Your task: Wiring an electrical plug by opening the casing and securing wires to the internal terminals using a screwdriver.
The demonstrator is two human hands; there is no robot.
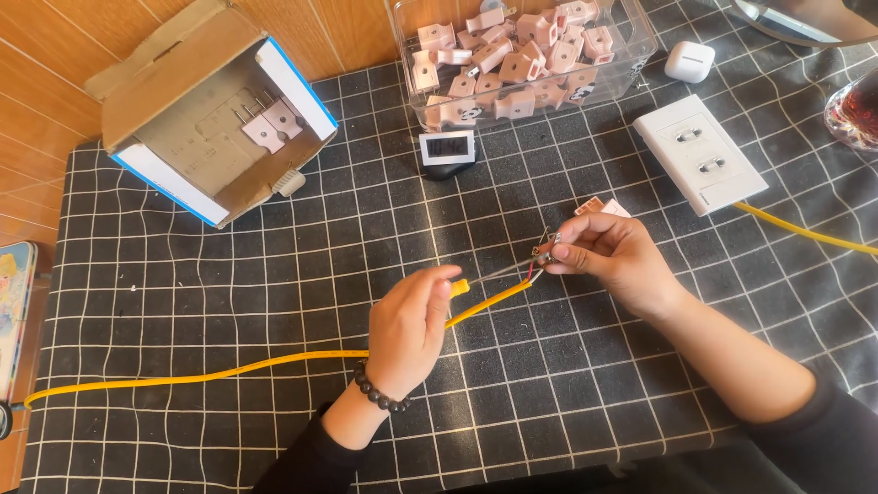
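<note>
My left hand (409,322) grips a yellow-handled screwdriver (460,286) whose thin metal shaft points right toward my right hand. My right hand (611,259) pinches a small metal plug part (547,247) together with the stripped end of a yellow cable (229,368). The cable runs from my right fingers under my left hand and off to the left table edge. A pink plug shell (602,209) lies just behind my right hand.
An open cardboard box (197,87) with pink plugs inside sits at the back left. A clear bin (631,46) of several pink plugs stands at the back. Also here: a small digital timer (447,148), a white wall socket (700,154) on a yellow cord, and a white earbud case (689,61).
</note>
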